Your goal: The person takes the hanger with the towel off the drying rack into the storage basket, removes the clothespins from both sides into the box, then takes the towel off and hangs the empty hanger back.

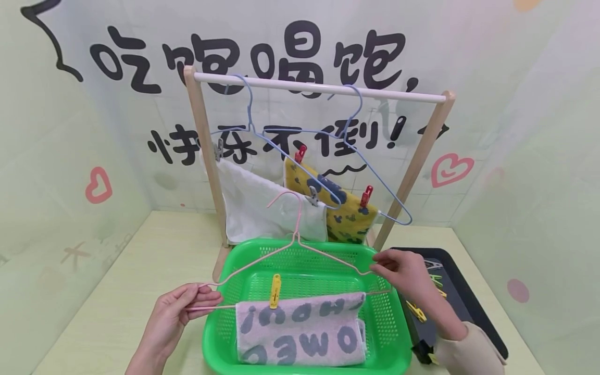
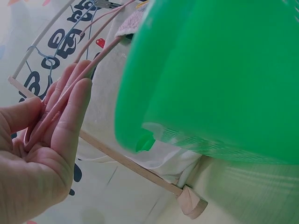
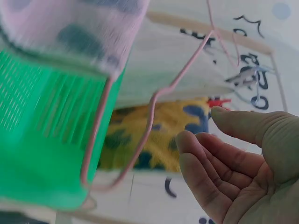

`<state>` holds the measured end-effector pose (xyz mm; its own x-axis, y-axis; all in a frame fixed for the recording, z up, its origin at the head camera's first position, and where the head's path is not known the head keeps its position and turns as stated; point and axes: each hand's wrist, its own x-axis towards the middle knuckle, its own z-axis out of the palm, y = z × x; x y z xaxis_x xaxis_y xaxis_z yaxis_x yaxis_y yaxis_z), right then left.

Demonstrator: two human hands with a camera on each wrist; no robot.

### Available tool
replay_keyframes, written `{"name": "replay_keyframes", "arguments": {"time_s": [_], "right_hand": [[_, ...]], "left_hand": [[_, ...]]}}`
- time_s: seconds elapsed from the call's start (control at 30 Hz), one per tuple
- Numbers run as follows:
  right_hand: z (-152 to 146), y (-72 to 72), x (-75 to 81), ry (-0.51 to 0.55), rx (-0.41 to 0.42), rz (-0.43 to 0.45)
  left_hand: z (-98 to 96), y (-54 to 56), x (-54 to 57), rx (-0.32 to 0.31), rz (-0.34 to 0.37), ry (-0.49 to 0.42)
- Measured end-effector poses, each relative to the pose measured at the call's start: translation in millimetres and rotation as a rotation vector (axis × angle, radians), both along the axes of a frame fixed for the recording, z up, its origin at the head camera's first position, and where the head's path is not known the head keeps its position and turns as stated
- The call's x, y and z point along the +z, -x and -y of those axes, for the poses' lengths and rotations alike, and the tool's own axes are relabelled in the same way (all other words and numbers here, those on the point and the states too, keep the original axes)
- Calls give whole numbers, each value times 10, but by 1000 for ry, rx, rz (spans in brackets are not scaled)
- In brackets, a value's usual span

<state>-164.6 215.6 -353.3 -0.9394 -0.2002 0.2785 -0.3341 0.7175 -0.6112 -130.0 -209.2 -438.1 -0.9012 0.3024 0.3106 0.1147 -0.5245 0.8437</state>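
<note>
A pink wire clothes hanger (image 1: 296,236) is held over a green basket (image 1: 216,341), its hook upward. Over its bottom bar hangs a pink and grey lettered towel (image 1: 300,333), with one yellow clothespin (image 1: 275,292) clipped on the towel's upper left. My left hand (image 1: 180,312) holds the hanger's left end, the wire lying across the fingers under the thumb in the left wrist view. Beside the hanger's right end is my right hand (image 1: 408,273); in the right wrist view its fingers are loosely bent, apart from the wire, with nothing between them.
Behind the basket stands a wooden rack with a white rail (image 1: 309,87). Two blue hangers (image 1: 250,112) on it carry a white towel (image 1: 262,208) and a yellow patterned towel (image 1: 347,221), clipped with clothespins. A black tray (image 1: 473,297) with several clothespins lies at right.
</note>
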Motion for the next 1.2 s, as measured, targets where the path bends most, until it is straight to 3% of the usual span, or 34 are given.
{"name": "replay_keyframes", "arguments": {"time_s": [0.47, 0.9, 1.2], "right_hand": [[601, 77, -87, 81, 231, 27], [1068, 134, -149, 63, 404, 79], [1268, 153, -219, 79, 449, 169]], "left_hand": [[5, -2, -1, 4, 3, -3], [6, -3, -3, 7, 0, -7], [3, 2, -3, 5, 3, -1]]}}
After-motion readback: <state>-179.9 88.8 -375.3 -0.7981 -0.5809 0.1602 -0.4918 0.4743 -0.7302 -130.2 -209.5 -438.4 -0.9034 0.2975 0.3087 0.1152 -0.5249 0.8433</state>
